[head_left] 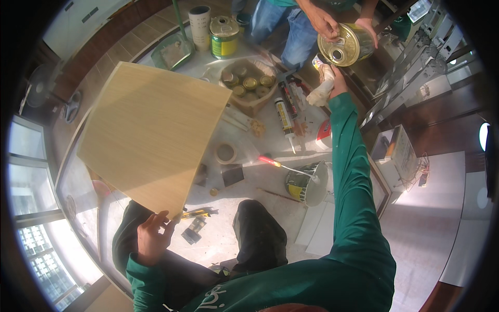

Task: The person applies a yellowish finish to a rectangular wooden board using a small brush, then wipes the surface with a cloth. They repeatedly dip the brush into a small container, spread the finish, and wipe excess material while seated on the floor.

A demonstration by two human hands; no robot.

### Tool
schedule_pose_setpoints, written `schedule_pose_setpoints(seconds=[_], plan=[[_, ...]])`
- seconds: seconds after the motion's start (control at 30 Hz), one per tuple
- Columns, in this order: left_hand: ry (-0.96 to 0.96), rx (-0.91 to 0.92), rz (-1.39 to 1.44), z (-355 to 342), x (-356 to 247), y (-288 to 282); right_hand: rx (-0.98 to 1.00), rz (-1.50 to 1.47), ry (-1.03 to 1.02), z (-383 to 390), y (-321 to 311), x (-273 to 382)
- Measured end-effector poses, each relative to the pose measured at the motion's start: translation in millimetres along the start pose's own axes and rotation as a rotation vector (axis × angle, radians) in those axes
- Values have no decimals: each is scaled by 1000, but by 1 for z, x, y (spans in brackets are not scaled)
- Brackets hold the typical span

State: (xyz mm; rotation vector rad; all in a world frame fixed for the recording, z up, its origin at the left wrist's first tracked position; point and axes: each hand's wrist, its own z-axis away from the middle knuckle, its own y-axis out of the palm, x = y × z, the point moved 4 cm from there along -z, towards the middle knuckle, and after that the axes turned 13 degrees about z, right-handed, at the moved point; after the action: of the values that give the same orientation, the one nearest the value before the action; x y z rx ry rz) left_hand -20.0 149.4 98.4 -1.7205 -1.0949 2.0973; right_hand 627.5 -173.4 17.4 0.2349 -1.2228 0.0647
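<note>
Fingers of the left hand (152,239) are bent and almost together, and they pinch the near corner of a wooden panel (150,135) between the thumb and the fingertips. This panel is flat, thin and light brown, with a fine grain, and it covers the left part of the scene. The right hand (339,80) is stretched to the far right side, with the fingers partly hidden; it holds a crumpled whitish rag (320,93). Just beyond the rag is a small white and red container (316,62), but I cannot tell how exactly the fingers hold it. Above it, the two hands of a co-worker (321,23) support a round, shiny golden metal can (361,44), which is tilted with its lid side toward the near side. In the middle, a cardboard box (254,106) contains several small round tins. Right of the box lies a white tube with a narrow nozzle (285,117). Nearer, there are a ring of tape (217,152), a dark flat square (232,176) and a stained bucket (295,191). A tool with a smooth red handle (269,160) has a thin white rod, which reaches to the mouth of the bucket.
</note>
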Motion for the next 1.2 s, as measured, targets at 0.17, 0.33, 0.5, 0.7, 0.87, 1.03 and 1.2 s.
schedule_pose_setpoints(seconds=[0.17,0.33,0.5,0.7,0.87,1.03,1.2], plan=[[4,3,6,-1,1,2,-9,-23,37,-3,-2,-4],[-25,15,26,-2,2,3,14,-11,21,-8,-5,-8],[-20,16,5,-3,0,4,43,-12,16,-12,-7,-13],[-4,-12,2,-4,0,6,38,-16,13,-13,-8,-17],[-12,-11,5,-4,0,5,33,-8,19,-15,-10,-20],[-29,-9,9,-3,1,4,32,-15,27,-17,-12,-22],[-4,-21,-2,-3,0,3,44,1,38,-18,-13,-24]])
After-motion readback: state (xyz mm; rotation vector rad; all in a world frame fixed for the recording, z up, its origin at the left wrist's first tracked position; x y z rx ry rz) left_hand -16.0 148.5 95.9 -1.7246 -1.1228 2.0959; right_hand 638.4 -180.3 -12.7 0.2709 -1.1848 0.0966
